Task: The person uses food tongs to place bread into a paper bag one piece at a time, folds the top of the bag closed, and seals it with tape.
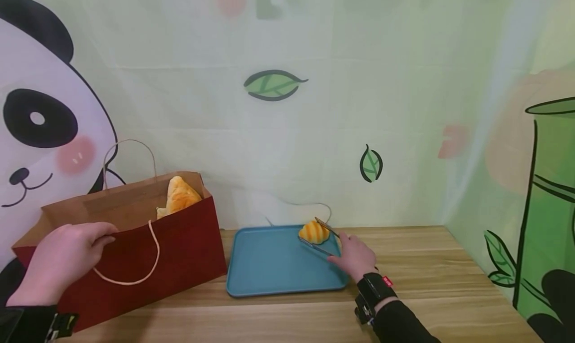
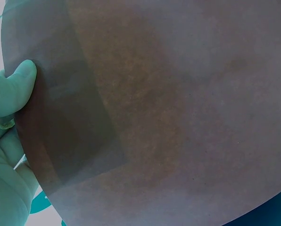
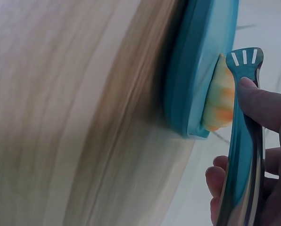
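Observation:
My left hand [image 1: 67,258] pinches the front rim of a dark red paper bag [image 1: 179,253] on the left of the table; in the left wrist view the thumb lies against the bag's brown paper [image 2: 145,94]. A golden bread [image 1: 181,195] sticks out of the bag's right end. My right hand [image 1: 355,257] holds metal tongs [image 1: 330,226], also seen as slotted tongs [image 3: 244,59] in the right wrist view. The tongs' arms stand apart on either side of a small striped bread roll [image 1: 314,232], at the right back of the blue tray [image 1: 274,263].
A wooden table [image 1: 404,283] carries the bag and tray. One rope handle [image 1: 157,253] hangs down the bag's front; the other handle [image 1: 130,141] stands up behind. Close behind the table hangs a printed backdrop [image 1: 314,108] with a panda and leaves.

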### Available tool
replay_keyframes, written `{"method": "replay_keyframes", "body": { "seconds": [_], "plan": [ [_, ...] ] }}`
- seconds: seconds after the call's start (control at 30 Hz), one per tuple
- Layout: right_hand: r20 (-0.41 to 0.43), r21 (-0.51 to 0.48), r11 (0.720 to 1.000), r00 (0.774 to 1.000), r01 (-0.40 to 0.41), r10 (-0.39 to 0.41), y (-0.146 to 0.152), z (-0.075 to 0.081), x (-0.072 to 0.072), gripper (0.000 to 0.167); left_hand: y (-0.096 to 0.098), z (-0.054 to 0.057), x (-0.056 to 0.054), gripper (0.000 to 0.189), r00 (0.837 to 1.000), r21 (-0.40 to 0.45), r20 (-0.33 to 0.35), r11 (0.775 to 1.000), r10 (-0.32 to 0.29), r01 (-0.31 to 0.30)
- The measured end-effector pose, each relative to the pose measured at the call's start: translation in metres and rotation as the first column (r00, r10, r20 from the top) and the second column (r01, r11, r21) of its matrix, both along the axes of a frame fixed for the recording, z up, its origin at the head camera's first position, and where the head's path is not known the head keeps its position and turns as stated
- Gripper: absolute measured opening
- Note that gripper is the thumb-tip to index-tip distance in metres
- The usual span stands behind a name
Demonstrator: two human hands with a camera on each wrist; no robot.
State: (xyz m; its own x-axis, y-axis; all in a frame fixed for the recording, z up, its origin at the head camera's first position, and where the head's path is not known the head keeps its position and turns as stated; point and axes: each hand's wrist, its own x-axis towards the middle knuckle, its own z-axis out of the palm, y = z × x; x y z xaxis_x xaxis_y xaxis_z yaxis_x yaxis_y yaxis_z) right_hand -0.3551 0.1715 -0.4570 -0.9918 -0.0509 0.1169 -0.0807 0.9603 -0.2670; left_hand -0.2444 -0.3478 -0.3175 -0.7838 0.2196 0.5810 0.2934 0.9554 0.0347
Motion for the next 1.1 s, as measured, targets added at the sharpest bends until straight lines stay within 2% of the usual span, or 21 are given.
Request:
{"method": "replay_keyframes", "body": {
  "seconds": [0.3, 0.77, 1.1],
  "plan": [
    [0.001, 0.040, 0.999, 1.000, -0.005, 0.005, -0.004, 0.000, -0.002, 0.075, 0.000, -0.001, 0.000, 0.020, 1.000, -0.005, 0.006, 1.000, 0.005, -0.005],
    [-0.063, 0.084, 0.996, 0.998, -0.012, 0.017, -0.011, 0.002, 0.000, 0.065, 0.000, -0.001, 0.000, 0.021, 1.000, -0.013, -0.006, 1.000, -0.002, 0.002],
    [-0.050, 0.092, 0.996, 0.999, -0.017, 0.022, -0.012, 0.000, -0.003, 0.063, 0.000, -0.001, 0.000, 0.019, 1.000, -0.001, 0.000, 1.000, 0.002, -0.002]
  ]
}}
